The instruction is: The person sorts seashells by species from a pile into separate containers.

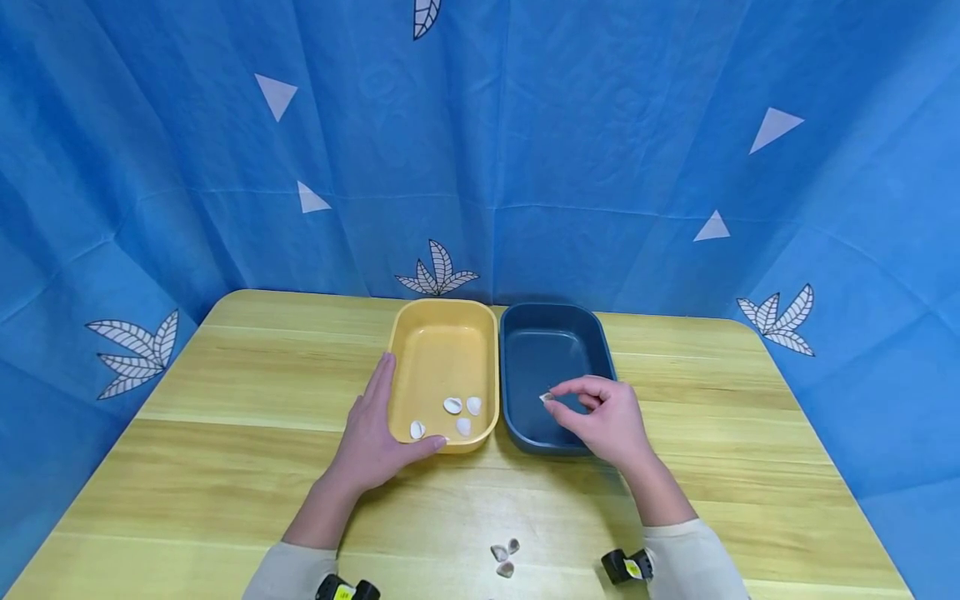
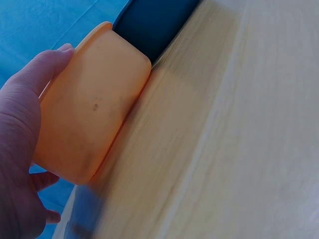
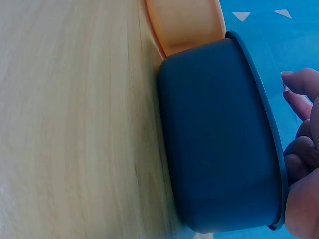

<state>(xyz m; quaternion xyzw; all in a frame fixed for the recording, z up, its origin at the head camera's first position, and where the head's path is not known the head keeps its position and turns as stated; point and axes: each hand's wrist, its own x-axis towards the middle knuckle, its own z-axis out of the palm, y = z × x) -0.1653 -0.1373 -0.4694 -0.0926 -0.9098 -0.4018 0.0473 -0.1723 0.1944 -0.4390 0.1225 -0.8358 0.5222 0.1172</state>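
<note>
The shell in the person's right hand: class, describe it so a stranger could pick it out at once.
Find the wooden table, then the dark blue tray beside the yellow tray. Over the blue tray the right hand pinches one small white shell. Every other shell lies loose.

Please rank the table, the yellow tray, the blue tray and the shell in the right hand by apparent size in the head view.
1. Table.
2. Yellow tray and blue tray: these look alike, so they tie.
3. Shell, pinched in the right hand.
</note>
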